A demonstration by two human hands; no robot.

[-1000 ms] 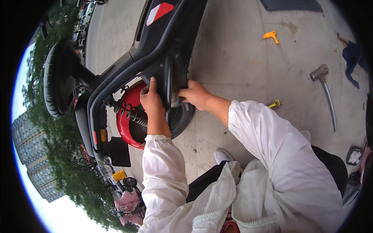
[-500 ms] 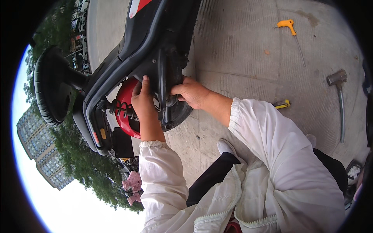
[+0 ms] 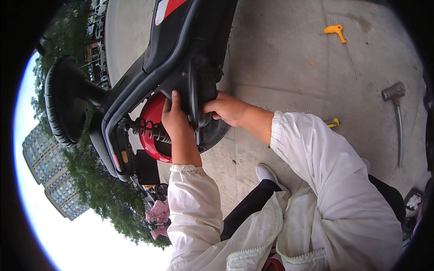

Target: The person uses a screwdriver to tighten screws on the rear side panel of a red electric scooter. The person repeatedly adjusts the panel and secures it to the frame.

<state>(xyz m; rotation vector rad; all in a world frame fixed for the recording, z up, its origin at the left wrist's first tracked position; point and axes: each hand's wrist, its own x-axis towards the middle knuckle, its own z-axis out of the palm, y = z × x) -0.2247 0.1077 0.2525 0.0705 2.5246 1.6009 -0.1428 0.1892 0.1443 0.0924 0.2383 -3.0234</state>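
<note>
On black bodywork (image 3: pixel 183 80): left hand (image 3: pixel 176 119) (bare).

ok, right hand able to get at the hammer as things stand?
Probably not without leaving its spot: the right hand is at the black part beside the wheel, and the hammer lies well off to its right. Nothing seems to cover the hammer, so the way looks free otherwise.

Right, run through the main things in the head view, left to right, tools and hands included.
Black padded seat, coil spring, left hand, right hand, orange-handled tool, mallet.
</note>
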